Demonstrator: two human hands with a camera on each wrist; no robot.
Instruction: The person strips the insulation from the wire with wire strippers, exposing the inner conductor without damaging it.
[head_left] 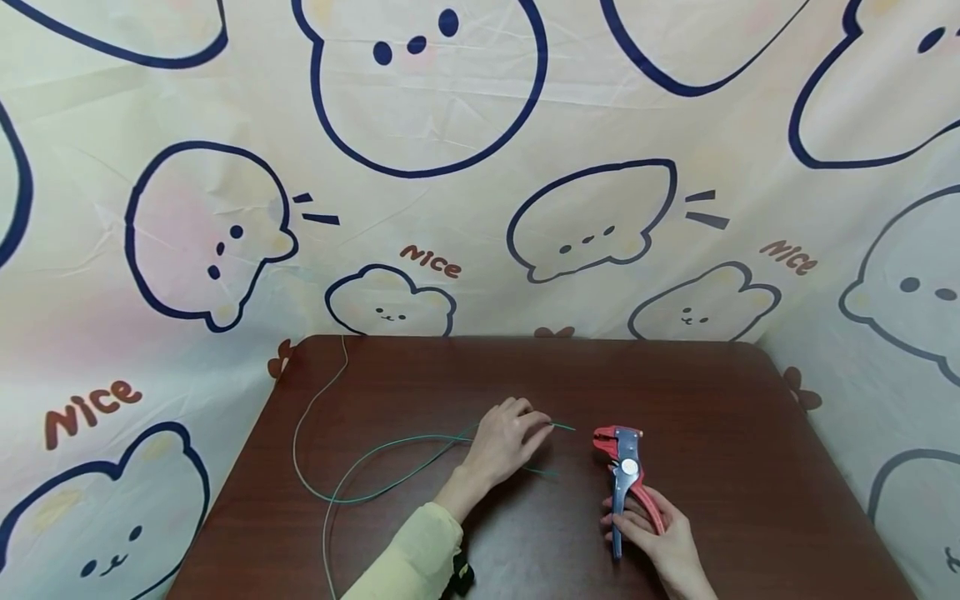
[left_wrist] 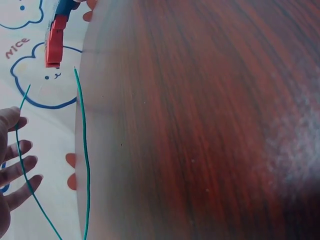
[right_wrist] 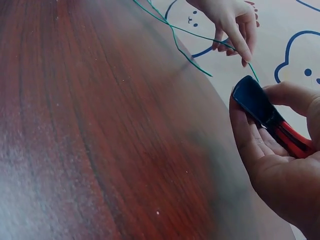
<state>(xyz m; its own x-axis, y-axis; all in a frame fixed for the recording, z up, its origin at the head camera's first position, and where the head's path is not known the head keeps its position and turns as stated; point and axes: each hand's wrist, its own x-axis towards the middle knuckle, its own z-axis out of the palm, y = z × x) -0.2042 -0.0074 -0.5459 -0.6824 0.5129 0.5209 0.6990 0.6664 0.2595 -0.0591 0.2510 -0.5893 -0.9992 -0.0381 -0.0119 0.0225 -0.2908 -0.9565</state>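
Observation:
My left hand [head_left: 504, 442] pinches a thin green wire [head_left: 420, 437] between thumb and forefinger, with a short end sticking out to the right. In the left wrist view the wire's pinched end [left_wrist: 26, 95] rises past the thumb, and its other end [left_wrist: 85, 150] stands apart from the hand. My right hand [head_left: 660, 533] grips a wire stripper [head_left: 627, 471] with red and blue-grey handles, its red head upward and turned toward the wire end. A small gap separates that head from the wire in the head view. From the right wrist, the dark handle end [right_wrist: 252, 100] shows between fingers and thumb.
The wire loops across the left part of the brown wooden table [head_left: 750, 467]; one stretch runs to the far edge, another toward the near edge. Behind the table hangs a pale cloth [head_left: 480, 217] printed with cartoon bears.

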